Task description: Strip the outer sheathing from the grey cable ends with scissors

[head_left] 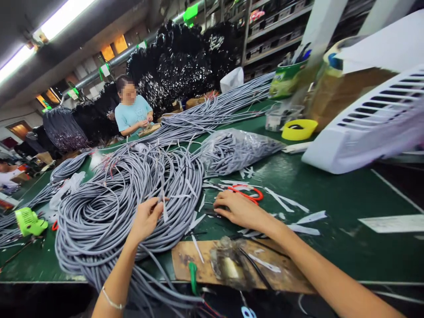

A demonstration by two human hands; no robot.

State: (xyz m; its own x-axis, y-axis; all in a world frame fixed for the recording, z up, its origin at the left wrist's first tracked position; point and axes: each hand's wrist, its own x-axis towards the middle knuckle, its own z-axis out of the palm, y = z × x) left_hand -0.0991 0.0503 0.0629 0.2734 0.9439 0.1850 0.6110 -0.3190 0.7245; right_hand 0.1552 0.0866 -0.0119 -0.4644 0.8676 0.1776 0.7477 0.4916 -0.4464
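Note:
My left hand is over a big coil of grey cable, thumb and forefinger closed on a narrow white strip that hangs at the fingertips. To the right, my right hand reaches down to the green table with its fingers bent. Under those fingertips is a small dark object, mostly covered, and its kind cannot be made out. Just beyond this hand lie red-handled scissors, partly hidden by it. Loose white strips are scattered around the right hand.
A wooden board with a metal fixture lies at the near edge. Behind are a clear bag of cable pieces, a yellow tape roll and a white slotted housing. A co-worker sits across the table.

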